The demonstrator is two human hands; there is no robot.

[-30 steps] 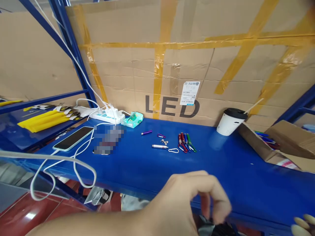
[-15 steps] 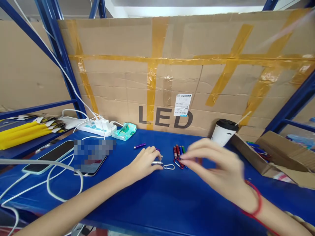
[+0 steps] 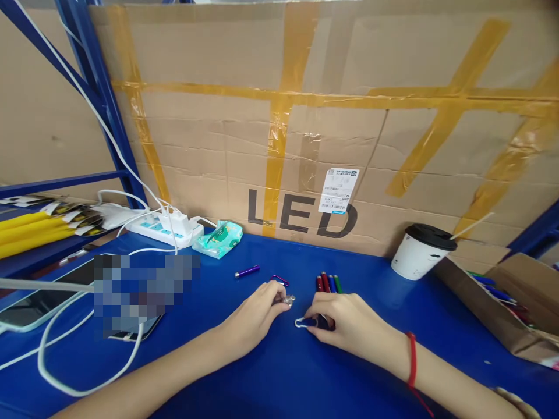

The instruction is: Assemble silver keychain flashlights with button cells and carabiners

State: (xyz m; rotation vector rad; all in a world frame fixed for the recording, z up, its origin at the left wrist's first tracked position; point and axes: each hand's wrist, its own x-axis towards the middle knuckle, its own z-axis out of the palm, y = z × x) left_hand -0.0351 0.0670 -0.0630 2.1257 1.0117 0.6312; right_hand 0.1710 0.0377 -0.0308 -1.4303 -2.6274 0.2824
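Two bare hands work low on a blue shelf (image 3: 244, 384). The left hand (image 3: 255, 317) is curled, its fingertips pinching a small silver keychain flashlight (image 3: 287, 300) that rests on the surface just beyond the thumb. The right hand (image 3: 349, 326), a red cord bracelet (image 3: 411, 359) at its wrist, lies palm down, fingers closed over a silver carabiner clip (image 3: 300, 322) whose loop shows at the fingertips; hand and clip sit just beside the flashlight.

Just past the right hand, a row of red, blue and green keychain flashlights (image 3: 327, 283) lies side by side, partly hidden by the fingers. A purple carabiner (image 3: 279, 279) lies just beyond the left hand, and a purple flashlight (image 3: 247, 271) lies apart to its left.

Farther left are a white cable (image 3: 65, 381) and a phone (image 3: 30, 302). Against the taped cardboard panel marked "LED" (image 3: 305, 116) stand a white power strip (image 3: 163, 228), a tissue pack (image 3: 218, 238) and a lidded paper cup (image 3: 420, 250); an open cardboard box (image 3: 502, 308) sits at right.
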